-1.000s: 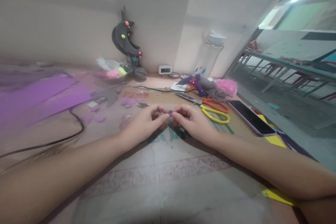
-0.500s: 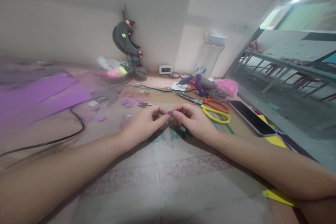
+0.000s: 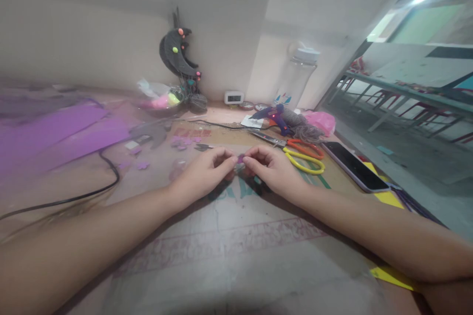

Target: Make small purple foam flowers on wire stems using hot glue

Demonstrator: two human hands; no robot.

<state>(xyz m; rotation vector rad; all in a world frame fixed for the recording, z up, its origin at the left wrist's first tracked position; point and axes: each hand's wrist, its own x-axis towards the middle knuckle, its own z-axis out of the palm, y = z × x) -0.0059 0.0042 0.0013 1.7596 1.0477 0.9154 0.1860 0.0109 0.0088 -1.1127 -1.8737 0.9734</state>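
A small purple piece [image 3: 241,158], too small to make out fully, sits between the fingertips of both hands above the cardboard-covered table. My left hand [image 3: 212,167] pinches its left side with thumb and forefinger. From the right, my right hand [image 3: 271,167] holds it in a like pinch. Beyond the left hand lie several purple flower-shaped cutouts [image 3: 181,142], with another purple cutout [image 3: 143,166] nearer. The metal tips of a small tool [image 3: 203,147] show just behind my left fingers. Scissors with orange handles [image 3: 305,146] and scissors with yellow handles [image 3: 305,163] lie beside my right hand.
Behind stand a blue glue gun [image 3: 275,117], grey yarn [image 3: 303,128], a clear bottle [image 3: 297,78] and a small clock [image 3: 234,97]. A phone [image 3: 354,166] lies at right. Purple sheets [image 3: 62,130] and a black cord [image 3: 111,172] are at left. A dark crescent [image 3: 175,54] stands at the wall.
The fingertips have parted slightly, and more of the purple piece shows between them. Both hands stay in nearly the same place.
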